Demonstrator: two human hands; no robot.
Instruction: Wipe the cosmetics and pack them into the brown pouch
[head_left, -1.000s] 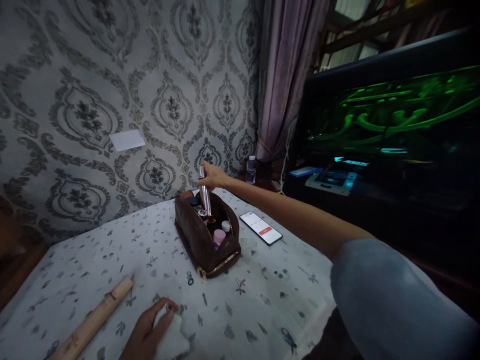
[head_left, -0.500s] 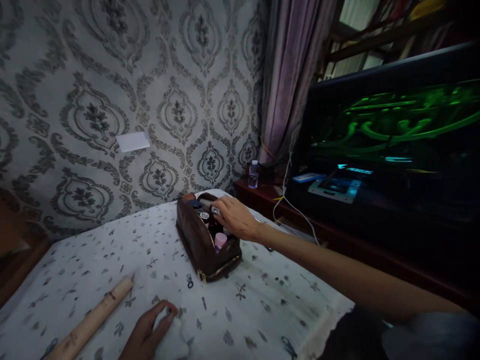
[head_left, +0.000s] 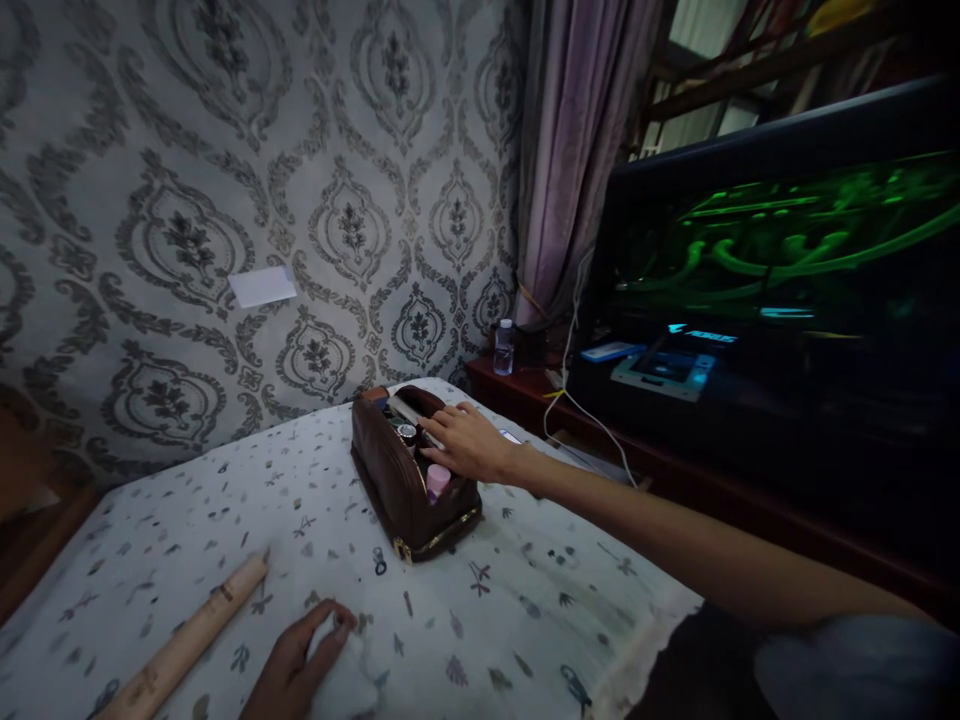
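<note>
A brown zippered toiletry bag (head_left: 386, 482) stands unzipped on the patterned cloth. My right hand (head_left: 472, 443) reaches into its opening from the right, fingers bent down over the contents. Something small and pale shows between those fingers; its kind is unclear. Inside the bag are a pink-capped container (head_left: 437, 480), a round silver-topped item (head_left: 406, 434) and a whitish tube (head_left: 405, 408). In the lower left, my left hand (head_left: 296, 660) rests low over the cloth, thumb and index finger curled together. A plain whitish patch lies by its fingers, and what they hold I cannot make out.
The patterned cloth (head_left: 285, 500) covers the surface. A wooden stick (head_left: 187, 640) lies at lower left. Behind the bag, a clear bottle (head_left: 504, 350) stands on a dark red ledge. A white cable (head_left: 600, 432) hangs before a large dark lit case (head_left: 750, 400) on the right.
My right hand has shifted slightly down and towards me inside the bag, with its fingers more spread, and more of the whitish tube shows. The left hand stays in place.
</note>
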